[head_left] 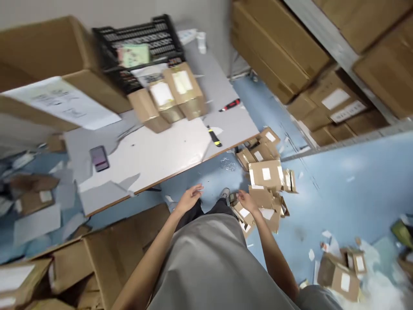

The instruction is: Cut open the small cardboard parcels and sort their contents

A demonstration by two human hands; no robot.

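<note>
From my remote view I read a pause: the left hand (pixel 191 199) hangs with fingers loosely spread, the right hand (pixel 246 200) half-curled, both empty. Below and beyond the right hand, small brown cardboard boxes (pixel 266 178) lie heaped; reaching them would call for bending. Ahead of the left hand, a grey rectangular table (pixel 237 127) blocks the way; leftward stands a large brown cardboard carton (pixel 125 237).

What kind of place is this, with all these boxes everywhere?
It looks like a storeroom or packing room: big cardboard boxes sit on a grey shelf, small boxes lie heaped on the blue floor, and two cutters lie on the table.
</note>
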